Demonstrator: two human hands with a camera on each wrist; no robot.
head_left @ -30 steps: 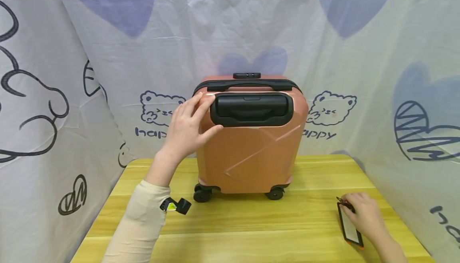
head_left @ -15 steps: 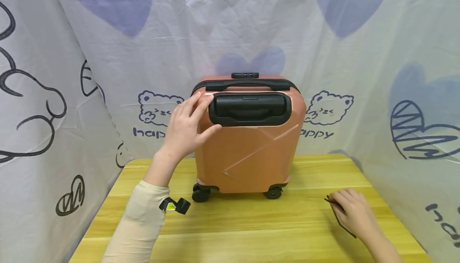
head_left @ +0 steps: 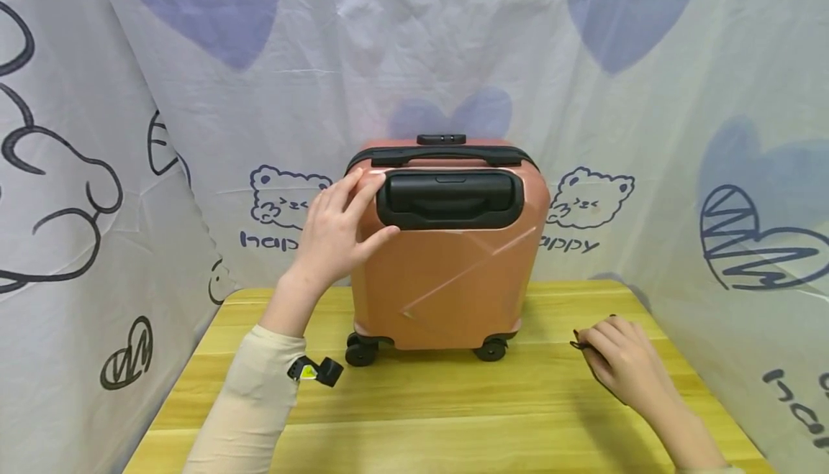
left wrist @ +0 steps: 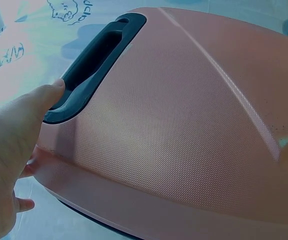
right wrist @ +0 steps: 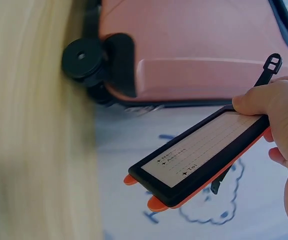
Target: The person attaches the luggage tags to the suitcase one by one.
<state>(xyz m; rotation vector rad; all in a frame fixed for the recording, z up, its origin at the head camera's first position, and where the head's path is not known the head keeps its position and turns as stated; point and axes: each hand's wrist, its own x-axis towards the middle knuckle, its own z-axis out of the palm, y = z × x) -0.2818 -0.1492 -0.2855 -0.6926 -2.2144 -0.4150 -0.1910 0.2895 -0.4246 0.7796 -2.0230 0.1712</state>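
Observation:
A rose-pink hard-shell suitcase (head_left: 447, 283) stands upright on its black wheels. My left hand (head_left: 337, 229) rests on its upper left corner, fingers extended and spread. In the left wrist view the thumb touches the end of the black recessed handle (left wrist: 98, 62). To the right of the suitcase, my right hand (head_left: 624, 362) pinches a luggage tag (right wrist: 199, 150) near its strap end. The right wrist view shows the tag's black frame, orange back and lined card marked Address and Tel. Its black strap (right wrist: 268, 72) sticks out past the thumb. From the head view the hand covers most of the tag.
The suitcase is on a yellow wood-grain table (head_left: 414, 416). A white printed cloth (head_left: 427, 42) hangs behind and at both sides. On the suitcase's top are a black carry handle (head_left: 447, 154) and a combination lock (head_left: 442, 139). A small black device (head_left: 317, 371) is strapped to the left sleeve.
My right hand has raised the luggage tag off the table and moved it left and farther forward, turning it edge-on to the head view. The left hand stays on the suitcase corner.

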